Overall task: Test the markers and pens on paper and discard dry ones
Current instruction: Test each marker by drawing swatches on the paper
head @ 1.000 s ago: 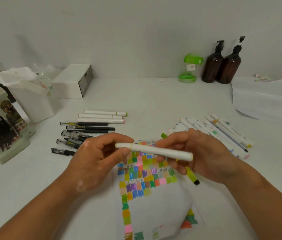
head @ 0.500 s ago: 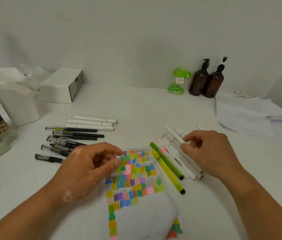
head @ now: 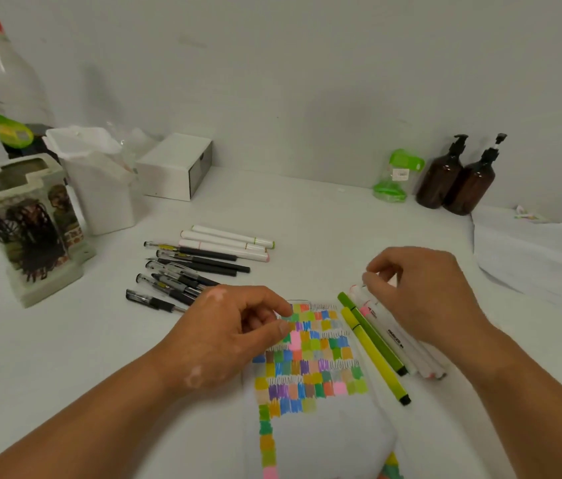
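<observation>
Found test paper [head: 324, 433] lying near centre on white table [head: 307, 219]. Far half covered with coloured swatches [head: 307, 357], near half mostly bare. Judged well advanced, with room left for further strokes.

Noted left hand [head: 231, 337] loosely curled at the sheet's far-left corner, thumb tip touching the paper, grasping nothing visible. Judged placed there to pin the sheet against sliding under a stroke.

Noted right hand [head: 428, 295] just right of the sheet, fingers [head: 376, 281] bent down over the far ends of a row of white markers [head: 397, 337]. Unable to confirm any actual pinch on a marker, the contact being hidden by the fingers themselves. Judged to be selecting the next one for testing.

Recorded green pen [head: 371, 333] and yellow-green pen [head: 374, 357] lying side by side between sheet and white markers, at the paper's right edge. Judged kept close for ready reach.

Recorded a separate group well apart to the far left: three capped markers [head: 227, 243] just beside a fan of black gel pens [head: 183, 271]. Judged a sorting pile; tested or untested not determinable.

Recorded bag-lined white bin [head: 96, 188] farther left. Judged the likely place for dry ones. Contents not visible.
</observation>
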